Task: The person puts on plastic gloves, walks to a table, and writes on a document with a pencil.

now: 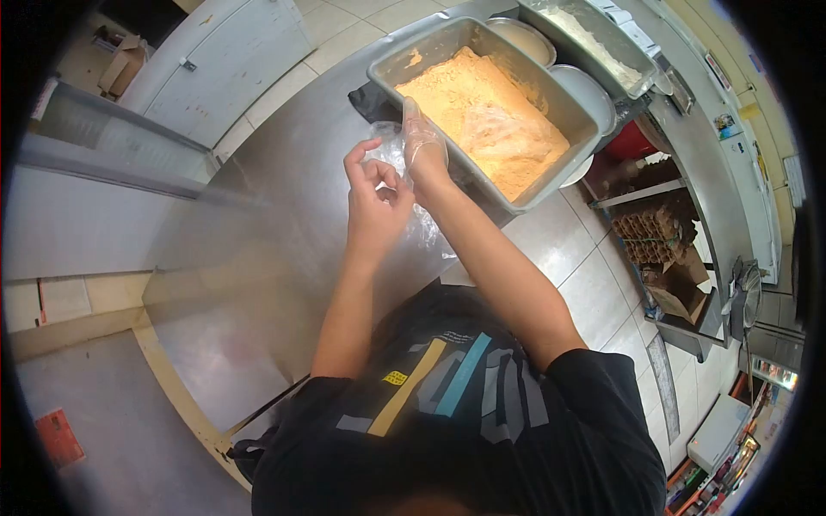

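My left hand [377,191] is raised over the steel table [258,198], its fingers curled and partly apart, with the fingertips close to my other wrist. A clear plastic glove covers my right hand [422,146], which is held upright beside the near left wall of a grey tub, fingers extended together. Crumpled clear plastic [390,144] lies between and behind the hands. The grey tub [551,193] holds orange-yellow powder [465,86] with a paler clump [499,133] on top.
Round metal bowls [585,96] and another tub of white powder [594,43] stand beyond the grey tub. A black item [372,103] lies at its left corner. To the right, a shelf holds egg trays [645,236] and a cardboard box [684,284].
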A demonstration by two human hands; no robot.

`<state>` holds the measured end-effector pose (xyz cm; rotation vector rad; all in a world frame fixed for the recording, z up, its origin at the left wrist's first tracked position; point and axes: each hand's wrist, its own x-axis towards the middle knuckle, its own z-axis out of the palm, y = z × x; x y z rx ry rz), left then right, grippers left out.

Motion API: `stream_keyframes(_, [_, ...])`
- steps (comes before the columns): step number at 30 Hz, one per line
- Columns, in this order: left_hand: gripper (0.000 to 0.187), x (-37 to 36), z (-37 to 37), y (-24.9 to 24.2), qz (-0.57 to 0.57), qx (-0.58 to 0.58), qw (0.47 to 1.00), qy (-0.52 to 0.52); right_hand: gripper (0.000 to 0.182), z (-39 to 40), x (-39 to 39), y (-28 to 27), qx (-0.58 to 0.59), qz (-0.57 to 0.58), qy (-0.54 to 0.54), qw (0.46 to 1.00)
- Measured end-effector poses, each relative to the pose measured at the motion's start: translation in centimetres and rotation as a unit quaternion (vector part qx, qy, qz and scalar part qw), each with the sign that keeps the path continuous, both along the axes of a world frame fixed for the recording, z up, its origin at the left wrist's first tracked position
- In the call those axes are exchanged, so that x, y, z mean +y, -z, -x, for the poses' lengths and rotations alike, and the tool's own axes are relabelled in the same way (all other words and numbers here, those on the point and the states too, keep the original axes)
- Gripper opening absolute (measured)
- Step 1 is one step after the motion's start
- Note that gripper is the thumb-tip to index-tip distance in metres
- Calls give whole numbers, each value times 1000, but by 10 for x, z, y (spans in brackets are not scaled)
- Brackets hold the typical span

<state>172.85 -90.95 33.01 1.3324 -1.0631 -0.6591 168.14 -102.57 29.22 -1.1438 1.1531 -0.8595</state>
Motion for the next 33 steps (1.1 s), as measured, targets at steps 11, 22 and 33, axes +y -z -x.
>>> stream_keyframes(11, [56, -7, -15, 1, 52, -223, 962, -147, 48, -13, 12, 29, 112, 101, -128, 980])
stream_keyframes(22, [49, -8, -31, -30, 15, -445, 892, 79, 60, 6, -16, 100, 241, 405, -453, 757])
stream_keyframes(33, [49, -4, 0, 5, -3, -131, 991, 18, 106, 7, 1, 20, -137, -196, -139, 961])
